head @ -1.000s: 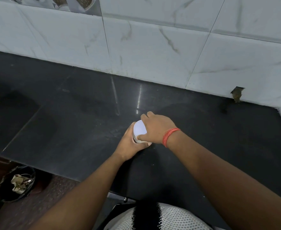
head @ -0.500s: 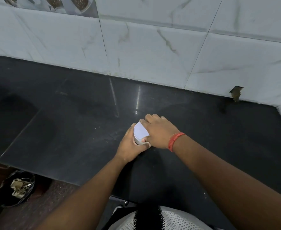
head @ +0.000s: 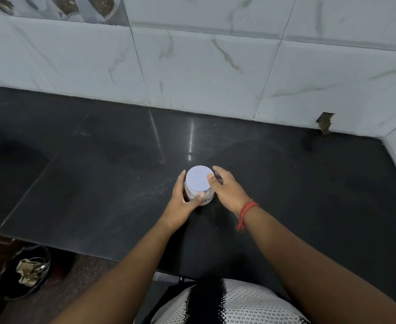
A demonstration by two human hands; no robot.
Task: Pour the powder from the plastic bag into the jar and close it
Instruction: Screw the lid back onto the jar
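Note:
A small jar with a flat white lid stands upright on the black countertop. My left hand wraps around the jar's body from the left, thumb across its front. My right hand sits just to the right of the jar with fingers spread; only the thumb tip rests on the lid's right edge. A red thread band circles that wrist. No plastic bag is in view.
White marble-look wall tiles rise behind the counter, with a chipped hole at the right. The wall turns a corner at the far right. A dark bin with crumpled scraps stands on the floor below the counter's left front edge.
My right hand, which covered and gripped the lid from above, has come off it and opened to the right. The left hand keeps hold of the jar. The whole lid now shows.

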